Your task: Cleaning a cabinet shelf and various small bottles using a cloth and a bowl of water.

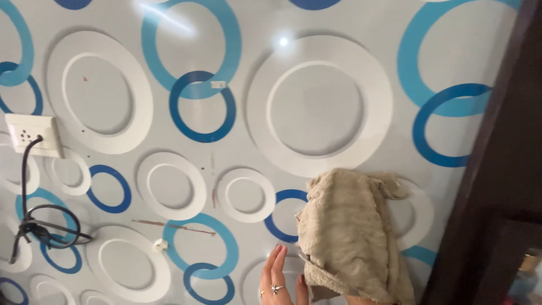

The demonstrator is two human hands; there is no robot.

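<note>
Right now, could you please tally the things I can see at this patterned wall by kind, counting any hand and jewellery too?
Beige cloth: 1
Left hand: 1
Finger rings: 2
Wall socket: 1
Black cable: 1
Total: 6

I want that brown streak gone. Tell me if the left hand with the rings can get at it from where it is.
Probably yes: the left hand lies flat on the wall, and only bare wall separates it from the brown streak.
</note>
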